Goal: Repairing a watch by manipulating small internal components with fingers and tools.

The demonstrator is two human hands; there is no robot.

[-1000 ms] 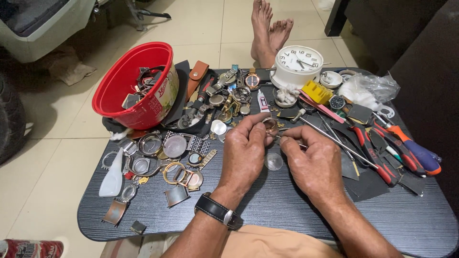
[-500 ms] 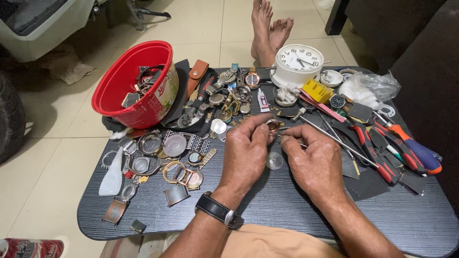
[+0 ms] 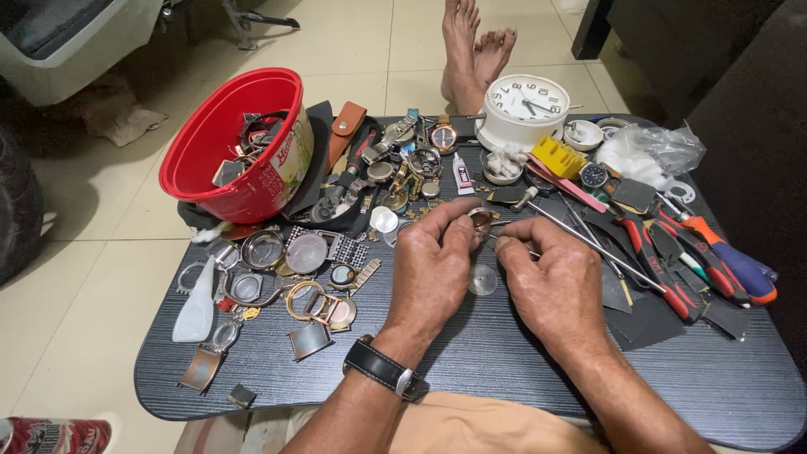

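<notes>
Toward the far left corner of the table (image 3: 504, 370), finding one red bowl (image 3: 273, 181) part-filled with watch parts. Nearer the left edge, finding one white squeeze bottle (image 3: 195, 303) lying flat, with loose bezels, cases and strap pieces scattered beside it, too many and too tangled for counting.

Moving to the middle: pinching one small round watch case (image 3: 481, 219) between thumb and forefinger of the left hand (image 3: 429, 269), lifted just above the table. Wearing one black-strapped wristwatch (image 3: 382, 370) on that wrist. Closing the right hand (image 3: 551, 282) on what looks like a thin metal tool (image 3: 508, 224), its tip meeting the case; not telling more of the tool, being mostly hidden by the fingers.

Judging progress: case appearing already free of any strap, and one clear round disc (image 3: 482, 279) lying loose on the table just below and between both hands, so probably taken off. Work at the case itself seeming midway, with nothing yet reassembled.

Continuing right: passing one white alarm clock (image 3: 523, 109) at the far edge, then counting one pair of red-and-black pliers (image 3: 664, 273) and one orange-and-blue screwdriver (image 3: 740, 269) near the right edge, untouched.
</notes>
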